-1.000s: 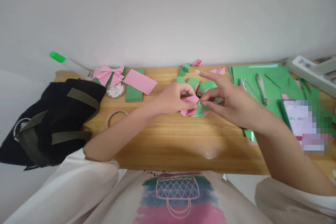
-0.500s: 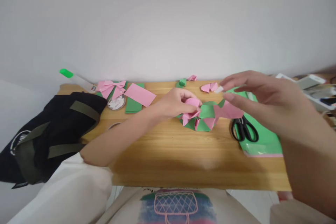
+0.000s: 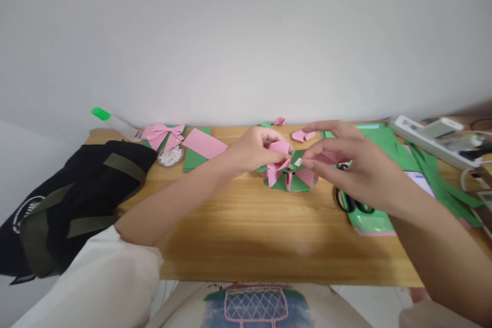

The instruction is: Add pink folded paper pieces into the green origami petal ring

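A folded paper wreath in pink and green rests on the wooden table, in front of me. My left hand is closed on its left side, pinching a pink folded part between thumb and fingers. Just over the wreath's right side, my right hand pinches a small white piece, maybe tape or paper, between thumb and forefinger. The right part of the wreath is hidden behind that hand. Black-handled scissors lie partly under my right wrist, on a green sheet pack.
To the left are a black bag, a green-capped pen, a pink bow, a round tin and pink paper. Pink folded pieces lie near the wall. A white power strip sits at right.
My right hand has moved left and down, bringing the small white piece close to the wreath. My left hand keeps its hold on the wreath.
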A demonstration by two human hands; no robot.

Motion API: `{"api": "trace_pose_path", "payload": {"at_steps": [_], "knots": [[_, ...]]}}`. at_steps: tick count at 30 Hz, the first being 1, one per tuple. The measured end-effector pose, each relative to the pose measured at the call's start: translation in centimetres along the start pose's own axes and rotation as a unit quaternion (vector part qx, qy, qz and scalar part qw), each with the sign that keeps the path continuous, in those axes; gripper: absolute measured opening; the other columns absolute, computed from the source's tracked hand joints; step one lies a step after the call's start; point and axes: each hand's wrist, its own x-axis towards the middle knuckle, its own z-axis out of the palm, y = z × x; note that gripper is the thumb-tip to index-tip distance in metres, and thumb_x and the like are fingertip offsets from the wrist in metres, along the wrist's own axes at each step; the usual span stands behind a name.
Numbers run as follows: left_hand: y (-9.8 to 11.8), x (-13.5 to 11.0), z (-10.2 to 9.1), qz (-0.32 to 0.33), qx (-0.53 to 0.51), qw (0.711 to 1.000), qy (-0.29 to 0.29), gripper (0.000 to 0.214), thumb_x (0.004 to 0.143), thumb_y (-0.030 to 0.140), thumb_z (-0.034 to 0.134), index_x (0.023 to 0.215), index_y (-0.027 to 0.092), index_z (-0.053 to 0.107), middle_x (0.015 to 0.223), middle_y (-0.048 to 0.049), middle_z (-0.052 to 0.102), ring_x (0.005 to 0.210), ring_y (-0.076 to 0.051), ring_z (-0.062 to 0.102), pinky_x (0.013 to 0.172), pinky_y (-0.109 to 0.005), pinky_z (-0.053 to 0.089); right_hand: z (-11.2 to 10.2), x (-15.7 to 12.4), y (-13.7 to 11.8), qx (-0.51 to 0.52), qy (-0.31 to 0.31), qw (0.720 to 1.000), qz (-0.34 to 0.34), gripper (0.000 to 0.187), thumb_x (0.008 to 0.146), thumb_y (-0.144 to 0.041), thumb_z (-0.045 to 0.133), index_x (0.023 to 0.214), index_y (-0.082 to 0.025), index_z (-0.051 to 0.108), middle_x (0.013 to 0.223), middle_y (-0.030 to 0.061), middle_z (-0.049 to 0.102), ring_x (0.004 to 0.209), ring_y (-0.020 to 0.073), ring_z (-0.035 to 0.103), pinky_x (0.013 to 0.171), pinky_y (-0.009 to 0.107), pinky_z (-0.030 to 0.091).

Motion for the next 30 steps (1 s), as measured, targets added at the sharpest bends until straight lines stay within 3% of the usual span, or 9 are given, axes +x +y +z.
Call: {"api": "trace_pose_path", "payload": {"at_steps": [3, 10, 30], "knots": [[0.1, -0.1, -0.1, -0.003, 0.003, 1.0, 0.009, 0.012, 0.066, 0.004, 0.057, 0.06, 0.014, 0.057, 0.05, 0.005, 0.055, 0.045, -0.006, 0.052, 0.042, -0.018, 0.038, 0.4, 0.6, 0.2, -0.01, -0.001, 1.0, -0.01, 0.022, 0.084, -0.027, 0.055, 0.068, -0.026, 0.07, 0.098, 0.0075, 0.067, 0.124, 0.03, 0.055, 0.093, 0.049, 0.049], [0.3, -0.1, -0.3, -0.004, -0.006, 1.0, 0.023, 0.012, 0.063, 0.002, 0.059, 0.06, 0.013, 0.059, 0.048, 0.0068, 0.051, 0.044, -0.003, 0.046, 0.039, -0.016, 0.03, 1.0, 1.3, 0.4, -0.037, 0.016, 0.999, -0.002, 0.019, 0.083, -0.025, 0.058, 0.071, -0.023, 0.072, 0.114, 0.0083, 0.063, 0.117, 0.0301, 0.057, 0.093, 0.051, 0.048], [0.6, -0.2, -0.5, 0.005, -0.003, 1.0, 0.019, 0.013, 0.062, 0.004, 0.054, 0.054, 0.013, 0.059, 0.049, 0.0054, 0.052, 0.046, -0.003, 0.045, 0.043, -0.016, 0.033, 1.2, 1.8, 0.1, -0.065, 0.037, 0.997, 0.017, 0.023, 0.081, -0.026, 0.056, 0.061, -0.021, 0.066, 0.114, 0.0093, 0.067, 0.108, 0.0295, 0.06, 0.089, 0.049, 0.049]]}}
